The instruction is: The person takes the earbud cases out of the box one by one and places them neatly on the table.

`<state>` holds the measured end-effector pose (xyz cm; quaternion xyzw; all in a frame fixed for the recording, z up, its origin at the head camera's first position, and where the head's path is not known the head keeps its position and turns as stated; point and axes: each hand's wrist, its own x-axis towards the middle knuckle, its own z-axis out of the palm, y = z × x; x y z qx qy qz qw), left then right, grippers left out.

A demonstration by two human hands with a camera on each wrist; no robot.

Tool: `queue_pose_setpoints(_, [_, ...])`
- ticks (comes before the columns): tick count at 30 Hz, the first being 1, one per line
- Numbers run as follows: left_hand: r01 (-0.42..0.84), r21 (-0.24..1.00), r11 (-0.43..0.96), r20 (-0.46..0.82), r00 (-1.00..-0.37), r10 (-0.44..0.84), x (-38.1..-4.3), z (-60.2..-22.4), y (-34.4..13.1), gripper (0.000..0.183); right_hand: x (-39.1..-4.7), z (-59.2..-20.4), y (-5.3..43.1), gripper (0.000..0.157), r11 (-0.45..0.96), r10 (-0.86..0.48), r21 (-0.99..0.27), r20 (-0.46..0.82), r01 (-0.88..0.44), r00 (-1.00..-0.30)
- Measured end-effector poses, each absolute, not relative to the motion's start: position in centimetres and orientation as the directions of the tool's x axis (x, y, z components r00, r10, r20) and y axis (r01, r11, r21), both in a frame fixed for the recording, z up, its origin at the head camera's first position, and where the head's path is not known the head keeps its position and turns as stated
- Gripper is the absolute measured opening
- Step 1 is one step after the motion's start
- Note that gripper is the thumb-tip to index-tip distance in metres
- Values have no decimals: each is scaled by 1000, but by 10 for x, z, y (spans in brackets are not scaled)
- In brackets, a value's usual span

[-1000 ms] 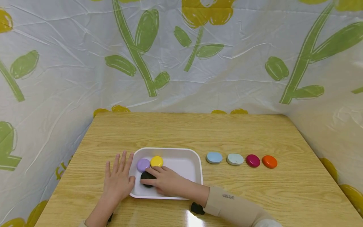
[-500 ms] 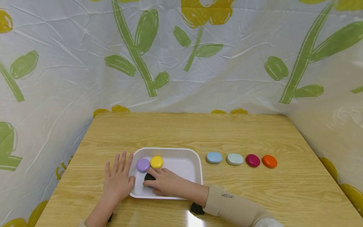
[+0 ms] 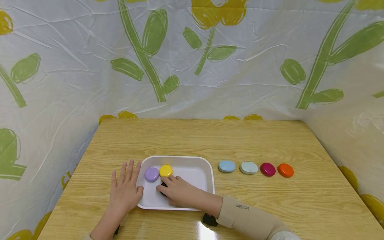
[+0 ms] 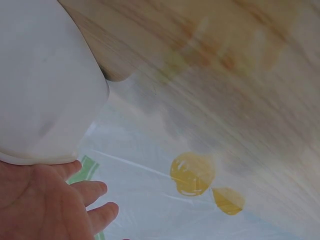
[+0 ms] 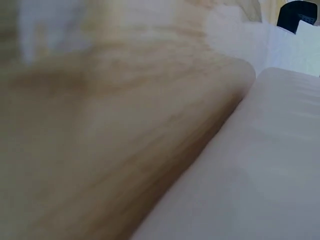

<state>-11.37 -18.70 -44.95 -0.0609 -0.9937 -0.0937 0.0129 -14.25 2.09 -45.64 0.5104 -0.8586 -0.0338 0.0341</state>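
Observation:
Inside the white tray [image 3: 196, 176], my right hand [image 3: 183, 193] holds a smooth black round piece [image 3: 163, 189], with fingers and thumb around it; the hand hides most of it. A purple round piece [image 3: 151, 174] lies at the tray's left, and beside it a yellow round piece [image 3: 166, 170], close to the right fingertips. My left hand [image 3: 126, 192] rests along the tray's left side, fingers straight and spread, thumb at the rim. In the left wrist view its palm [image 4: 42, 202] is against the tray's edge [image 4: 47, 90]. The right wrist view shows only tray wall [image 5: 260, 165] and tabletop.
Right of the tray, a row runs across the wooden table [image 3: 198, 136]: a light blue oval piece [image 3: 226, 166], a pale mint oval piece [image 3: 249, 168], a magenta round piece [image 3: 268, 169] and an orange one [image 3: 285, 170]. A flower-printed sheet [image 3: 246, 76] hangs around the table.
The black round piece has slid to the right inside the tray with my right hand, away from the purple piece, and is now more covered by the fingers. My left hand has stayed still.

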Motion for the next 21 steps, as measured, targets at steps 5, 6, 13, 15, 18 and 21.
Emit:
queue_pose_setpoints(5, [123, 195, 973, 32, -992, 119, -113, -448, -187, 68, -145, -451, 27, 39, 502, -863, 27, -39, -864, -503])
queue_pose_setpoints(6, [123, 196, 973, 31, -992, 119, -113, -448, -186, 68, -146, -449, 29, 41, 502, -864, 16, -48, -865, -502])
queue_pose_setpoints(13, [120, 202, 972, 29, -993, 116, -114, -448, -186, 68, -148, -416, 55, 47, 500, -866, -17, 22, -866, -500])
queue_pose_setpoints(15, [121, 199, 972, 34, -993, 117, -114, -448, -186, 68, -149, -406, 66, 46, 512, -857, -11, 57, -859, -512])
queue_pose_setpoints(18, [122, 194, 973, 32, -993, 118, -113, -448, -186, 68, -150, -397, 85, 46, 534, -839, -12, 117, -845, -532])
queue_pose_setpoints(21, [122, 193, 974, 30, -993, 118, -113, -447, -187, 68, -149, -393, 104, 47, 553, -820, -17, 166, -833, -548])
